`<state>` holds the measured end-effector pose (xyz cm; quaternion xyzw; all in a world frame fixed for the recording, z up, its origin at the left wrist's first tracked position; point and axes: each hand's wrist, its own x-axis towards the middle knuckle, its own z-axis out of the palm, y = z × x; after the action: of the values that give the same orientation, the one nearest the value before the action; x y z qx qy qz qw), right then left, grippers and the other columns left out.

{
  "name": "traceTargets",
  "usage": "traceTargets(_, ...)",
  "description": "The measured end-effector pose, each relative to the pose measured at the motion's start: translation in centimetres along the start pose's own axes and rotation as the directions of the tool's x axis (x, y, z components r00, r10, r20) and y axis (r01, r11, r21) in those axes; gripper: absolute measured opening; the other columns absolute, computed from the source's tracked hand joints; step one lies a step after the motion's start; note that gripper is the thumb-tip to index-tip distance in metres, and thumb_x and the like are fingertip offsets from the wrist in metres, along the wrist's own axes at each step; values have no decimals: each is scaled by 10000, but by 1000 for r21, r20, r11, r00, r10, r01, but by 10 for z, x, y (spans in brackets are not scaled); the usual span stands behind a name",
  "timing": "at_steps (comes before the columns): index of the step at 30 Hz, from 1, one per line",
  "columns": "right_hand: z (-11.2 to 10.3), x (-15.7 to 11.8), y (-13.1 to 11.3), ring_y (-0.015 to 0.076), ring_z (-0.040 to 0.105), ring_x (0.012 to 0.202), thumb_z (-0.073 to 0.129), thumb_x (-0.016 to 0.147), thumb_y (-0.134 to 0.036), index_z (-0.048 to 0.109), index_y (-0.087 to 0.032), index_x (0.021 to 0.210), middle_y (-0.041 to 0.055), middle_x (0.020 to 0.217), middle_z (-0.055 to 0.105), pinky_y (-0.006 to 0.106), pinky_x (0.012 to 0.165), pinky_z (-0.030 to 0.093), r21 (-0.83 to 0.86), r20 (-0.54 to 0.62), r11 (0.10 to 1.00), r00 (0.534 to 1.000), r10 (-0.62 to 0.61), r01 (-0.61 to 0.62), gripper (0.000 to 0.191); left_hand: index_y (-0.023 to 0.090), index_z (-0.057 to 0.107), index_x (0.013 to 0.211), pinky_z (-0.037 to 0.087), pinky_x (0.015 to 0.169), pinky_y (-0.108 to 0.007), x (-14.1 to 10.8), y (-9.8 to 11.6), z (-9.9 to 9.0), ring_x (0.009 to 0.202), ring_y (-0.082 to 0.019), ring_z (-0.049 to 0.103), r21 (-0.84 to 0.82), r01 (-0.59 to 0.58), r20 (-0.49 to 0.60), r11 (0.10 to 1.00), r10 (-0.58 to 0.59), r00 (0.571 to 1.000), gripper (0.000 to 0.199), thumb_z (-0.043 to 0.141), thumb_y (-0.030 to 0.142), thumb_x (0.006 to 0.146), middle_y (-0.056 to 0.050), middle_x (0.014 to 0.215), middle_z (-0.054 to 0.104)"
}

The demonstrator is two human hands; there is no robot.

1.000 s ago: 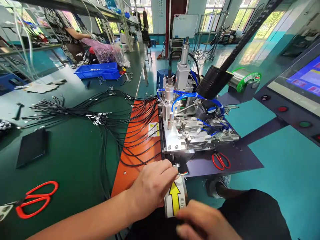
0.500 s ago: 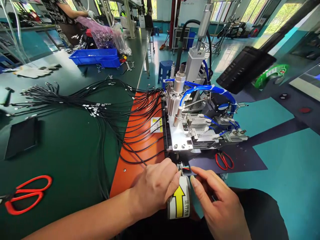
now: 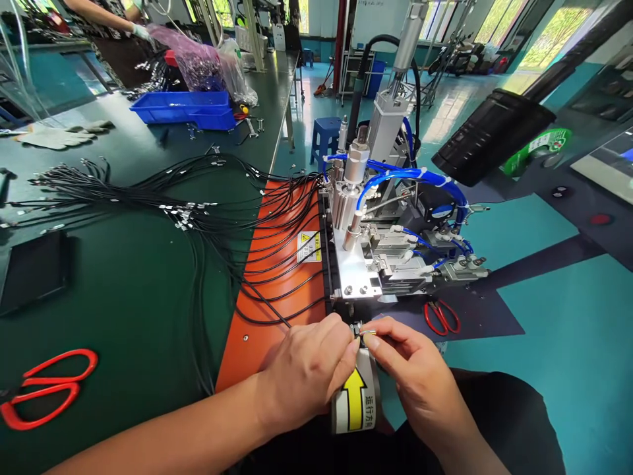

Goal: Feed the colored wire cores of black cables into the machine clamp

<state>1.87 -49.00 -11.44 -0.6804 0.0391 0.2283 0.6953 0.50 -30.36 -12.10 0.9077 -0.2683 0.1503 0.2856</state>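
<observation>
My left hand [image 3: 316,359] is closed around a black cable [image 3: 271,307], just in front of the machine. Thin coloured wires [image 3: 368,332] stick out from the cable's end beyond my left thumb. My right hand [image 3: 418,369] pinches these wires between thumb and forefinger, its fingertips close to the left ones. Directly below the fingers is a round white part with a yellow arrow [image 3: 355,399]. The metal machine [image 3: 356,270] with pneumatic cylinders and blue hoses stands just beyond both hands. Fingers partly hide the cable end.
Several black cables [image 3: 143,191] lie across the green table and orange plate [image 3: 277,264]. Red-handled scissors [image 3: 49,389] lie at left, another pair [image 3: 442,318] right of the machine. A blue bin [image 3: 182,111] stands farther back, near a gloved co-worker. A black lamp-like tube [image 3: 494,135] hangs upper right.
My right hand has moved left and closed on the coloured wires; its fingers were apart from them before. My left hand stays in place. The co-worker's arms have shifted.
</observation>
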Motion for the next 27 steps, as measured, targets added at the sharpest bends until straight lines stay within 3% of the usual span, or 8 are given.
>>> traceTargets(5,2,1,3,181,557,918,731,846,-471,706,-185,960,43,920,631,272,800,443,56,6,998,1000,11,-11,308,139,563,838,391,563,-300,0,1,0,647,-147,509,8,4,10,1000,-4,1000,208,442,193,999,-30,749,508)
traceTargets(9,-2,2,1,184,566,914,719,851,-482,709,-181,947,49,951,646,285,816,443,-10,10,1000,1000,-23,23,317,141,551,836,366,562,-298,0,1,1,645,-139,491,-9,-6,3,1000,6,1000,197,451,194,997,-29,757,505)
traceTargets(13,-9,0,-4,164,562,862,669,887,-481,714,-195,936,34,912,631,268,764,440,-209,9,974,996,-84,84,293,149,524,807,318,573,-312,0,1,1,652,-143,436,-3,-58,3,998,58,998,177,486,167,978,-27,748,476)
traceTargets(17,-6,-3,-13,123,504,690,632,899,-384,710,-215,859,4,796,578,260,622,404,-520,-19,838,979,-204,165,190,150,510,783,285,585,-328,0,0,1,657,-154,394,24,-131,3,991,131,991,183,509,160,966,-31,740,464)
traceTargets(19,-4,-5,-17,117,509,669,612,899,-342,697,-213,819,1,780,574,261,608,402,-587,-17,787,969,-245,188,174,149,511,783,283,587,-327,1,1,0,658,-151,396,32,-134,-7,990,134,991,180,515,149,963,-30,740,465)
traceTargets(22,-10,-7,-14,128,546,744,620,907,-374,697,-227,950,6,859,591,255,650,430,-506,3,849,984,-178,155,171,143,531,801,295,588,-321,2,1,0,662,-144,415,25,-110,-24,994,110,994,164,515,136,964,-25,744,475)
traceTargets(25,-23,-8,-6,141,541,844,674,885,-463,656,-241,1148,14,937,569,244,713,442,-307,17,948,997,-77,78,344,136,568,828,317,589,-317,2,2,0,664,-144,435,9,-89,-17,996,89,996,163,500,150,975,-25,746,486)
traceTargets(27,-29,-8,-2,121,498,779,684,872,-516,647,-213,1165,12,889,546,227,664,415,-222,-8,975,1000,-11,9,424,134,584,831,325,585,-316,2,2,0,658,-145,436,9,-83,-9,997,83,996,179,491,165,981,-26,742,485)
